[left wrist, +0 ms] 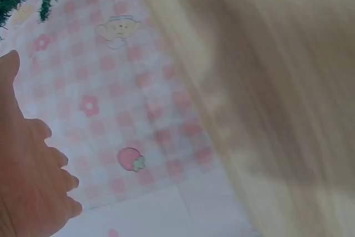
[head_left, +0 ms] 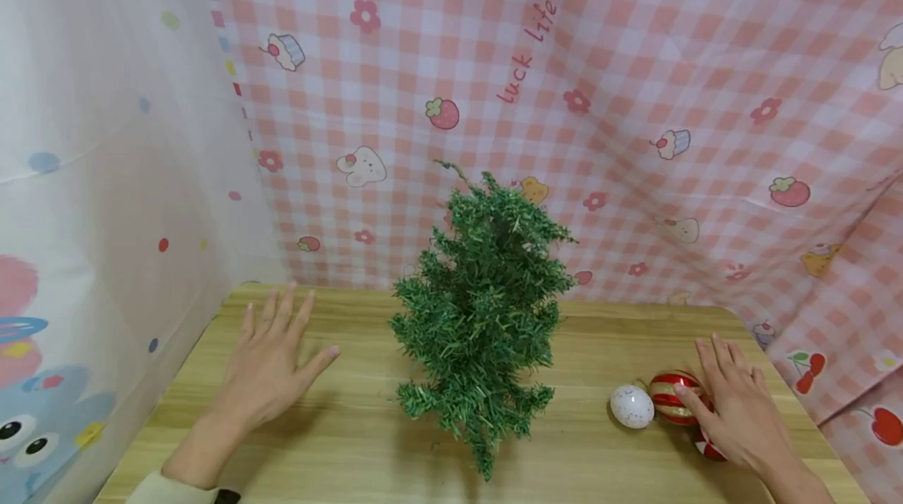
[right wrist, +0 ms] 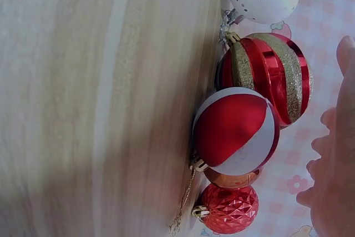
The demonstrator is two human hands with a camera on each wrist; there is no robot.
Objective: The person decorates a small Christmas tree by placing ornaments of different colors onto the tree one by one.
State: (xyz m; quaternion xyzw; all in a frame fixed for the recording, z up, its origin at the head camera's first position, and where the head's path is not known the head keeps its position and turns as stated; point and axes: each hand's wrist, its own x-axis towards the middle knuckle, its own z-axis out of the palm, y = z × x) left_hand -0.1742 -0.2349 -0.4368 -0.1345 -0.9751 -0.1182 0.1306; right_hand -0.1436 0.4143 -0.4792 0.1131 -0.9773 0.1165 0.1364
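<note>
A small green artificial Christmas tree (head_left: 487, 308) stands upright in the middle of the wooden table. My left hand (head_left: 271, 371) is to its left with fingers straight and spread, holding nothing. On the right side my right hand (head_left: 744, 410) is stretched flat above a group of baubles, partly covering them in the head view. The group has a white speckled bauble (head_left: 632, 407) and a red and gold striped bauble (head_left: 670, 397). In the right wrist view a red and white bauble (right wrist: 227, 131), an orange bauble (right wrist: 236, 180) mostly hidden behind it, and a red faceted bauble (right wrist: 230, 209) also show.
The wooden table (head_left: 353, 426) ends at a pink checked cloth (head_left: 395, 81) hanging along the back and right. A white patterned cloth (head_left: 127, 135) hangs on the left. A gold string (right wrist: 186, 198) trails from the red and white bauble.
</note>
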